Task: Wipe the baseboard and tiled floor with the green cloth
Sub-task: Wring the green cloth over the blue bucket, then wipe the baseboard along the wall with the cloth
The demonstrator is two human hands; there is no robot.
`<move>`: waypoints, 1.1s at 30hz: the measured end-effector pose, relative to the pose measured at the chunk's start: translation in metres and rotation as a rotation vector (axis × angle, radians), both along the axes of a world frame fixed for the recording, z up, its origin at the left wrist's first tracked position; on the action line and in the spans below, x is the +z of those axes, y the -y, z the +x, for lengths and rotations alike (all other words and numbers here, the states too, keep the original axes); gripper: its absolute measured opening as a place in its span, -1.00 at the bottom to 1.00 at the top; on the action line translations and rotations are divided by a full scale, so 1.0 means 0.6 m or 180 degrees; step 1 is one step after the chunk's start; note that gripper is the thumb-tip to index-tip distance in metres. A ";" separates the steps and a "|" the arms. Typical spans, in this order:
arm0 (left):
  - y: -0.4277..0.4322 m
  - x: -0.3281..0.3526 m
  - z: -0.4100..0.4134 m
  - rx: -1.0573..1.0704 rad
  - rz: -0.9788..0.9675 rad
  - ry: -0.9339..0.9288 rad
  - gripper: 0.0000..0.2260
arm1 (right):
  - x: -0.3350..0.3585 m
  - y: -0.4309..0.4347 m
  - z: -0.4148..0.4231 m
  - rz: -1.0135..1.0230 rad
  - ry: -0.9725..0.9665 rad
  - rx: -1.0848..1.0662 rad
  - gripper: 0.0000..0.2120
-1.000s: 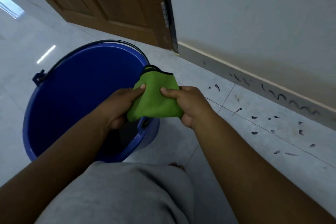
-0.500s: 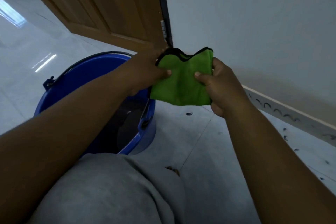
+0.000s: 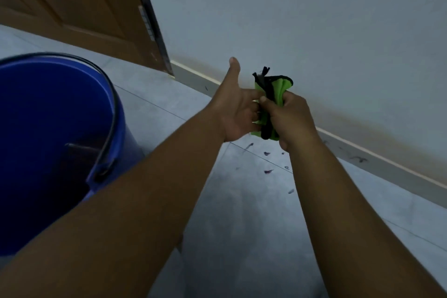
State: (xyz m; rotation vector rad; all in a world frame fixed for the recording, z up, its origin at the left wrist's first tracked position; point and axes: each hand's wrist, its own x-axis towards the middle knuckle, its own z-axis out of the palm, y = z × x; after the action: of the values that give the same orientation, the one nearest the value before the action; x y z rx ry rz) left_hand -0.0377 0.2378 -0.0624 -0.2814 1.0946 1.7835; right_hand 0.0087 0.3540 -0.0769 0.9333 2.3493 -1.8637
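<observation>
right hand [image 3: 289, 117] fist on bunched green cloth [image 3: 278, 89] | left hand [image 3: 238, 109] open | baseboard [image 3: 377, 164] at 3 o'clock, nearer right

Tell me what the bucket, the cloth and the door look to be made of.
Bucket: likely plastic, uniform saturated blue with a smooth moulded rim; its dark handle's material is unclear.
Green cloth: soft fabric, probably microfibre, matte, bunching into folds, with black stitched edging.
Door: looks like wood or wood veneer, brown, with raised panels and a low sheen.
</observation>
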 end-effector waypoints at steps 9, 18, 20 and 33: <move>-0.016 -0.168 0.053 0.0865 -0.1250 -0.0777 -0.41 | -0.148 -0.034 -0.022 0.0558 0.0187 0.0139 -0.94; 0.081 -0.444 0.159 -0.0441 -0.4099 -0.2722 -0.18 | -0.208 0.001 -0.127 0.2759 -0.0852 0.1964 -0.70; 0.103 -0.475 0.180 -0.0749 -0.4459 -0.2855 -0.28 | -0.202 0.032 -0.169 0.3501 -0.1493 0.2856 -0.63; 0.106 -0.519 0.204 -0.0905 -0.4759 -0.3258 -0.32 | -0.345 -0.016 -0.297 0.5894 -0.1430 0.5111 -0.66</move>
State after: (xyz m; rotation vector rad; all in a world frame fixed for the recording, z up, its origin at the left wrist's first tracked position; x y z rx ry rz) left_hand 0.0850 0.1742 -0.3736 -0.0241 2.8792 0.4274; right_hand -0.1692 0.3635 -0.2836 -1.4315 2.5917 0.8868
